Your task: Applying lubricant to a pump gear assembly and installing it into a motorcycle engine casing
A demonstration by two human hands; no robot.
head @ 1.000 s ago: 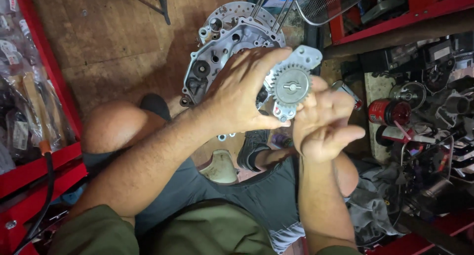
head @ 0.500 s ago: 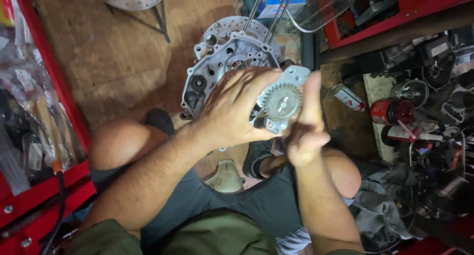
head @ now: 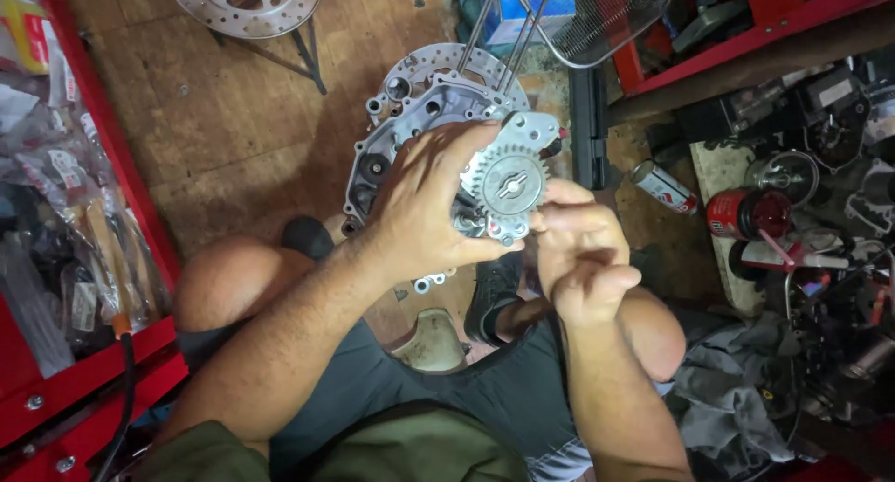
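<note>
One toothed silver gear assembly (head: 508, 185), slotted hub

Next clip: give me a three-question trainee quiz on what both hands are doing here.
1. True or false: the left hand grips the metal part with the gear.
2. What lies on the floor behind that part: A) engine case, B) helmet, C) tyre?
3. Which hand touches the part's right side with its fingertips?

Key: 1 true; 2 A; 3 the right hand.
</note>
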